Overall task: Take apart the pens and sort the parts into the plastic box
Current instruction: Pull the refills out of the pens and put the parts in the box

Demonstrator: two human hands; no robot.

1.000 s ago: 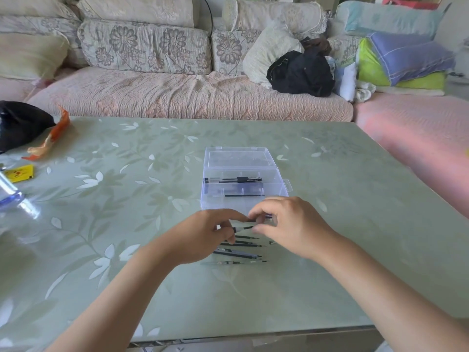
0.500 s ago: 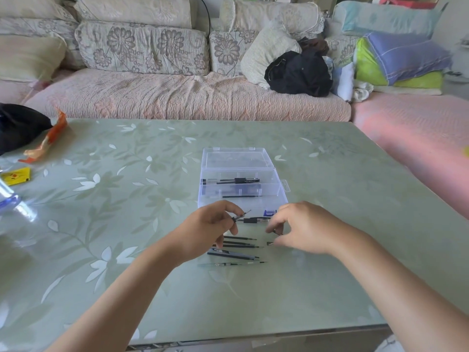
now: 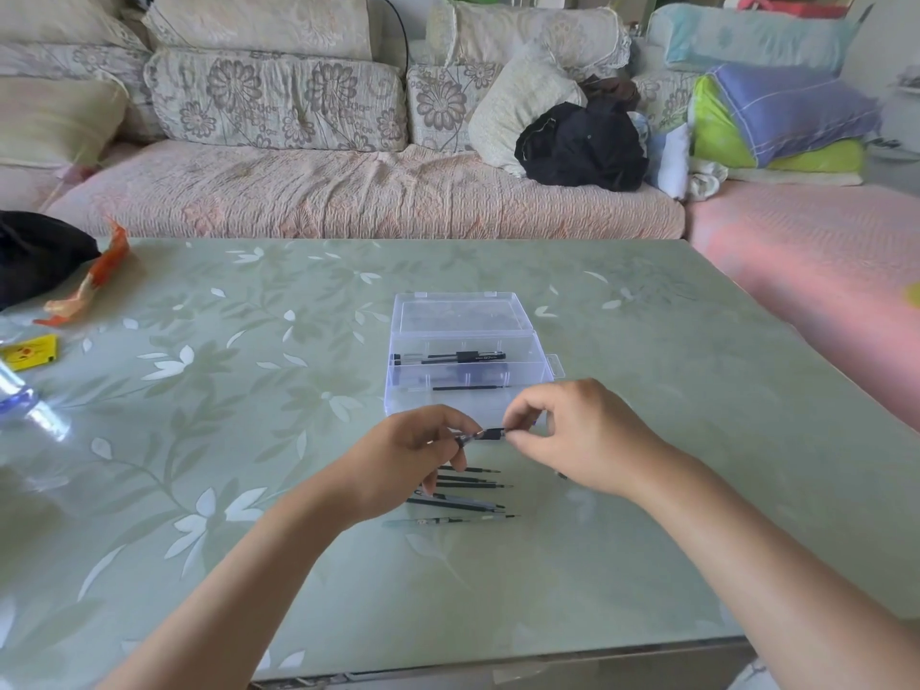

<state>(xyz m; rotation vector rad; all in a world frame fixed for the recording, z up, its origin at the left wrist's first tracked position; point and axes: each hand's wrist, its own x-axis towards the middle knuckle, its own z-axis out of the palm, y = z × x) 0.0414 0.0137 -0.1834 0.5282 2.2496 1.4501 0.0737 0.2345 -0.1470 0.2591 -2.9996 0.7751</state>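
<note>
Our left hand [image 3: 403, 470] and right hand [image 3: 582, 435] each pinched an end of one pen [image 3: 485, 435], just near of the plastic box [image 3: 465, 361].

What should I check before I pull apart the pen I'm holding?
1. Pen held at both ends: ok. The left grip pinches one end and the right grip pinches the black part.
2. Pen clear of the table: ok, it is held above it.
3. Plastic box open: ok, the lid is folded back.
4. Compartments in use: ok. The far one holds pen parts and the near one holds a refill.
5. Loose refills out of the way: ok, they lie on the table below the hands.
6. Joint already loosened: cannot tell, too small to see.
</note>
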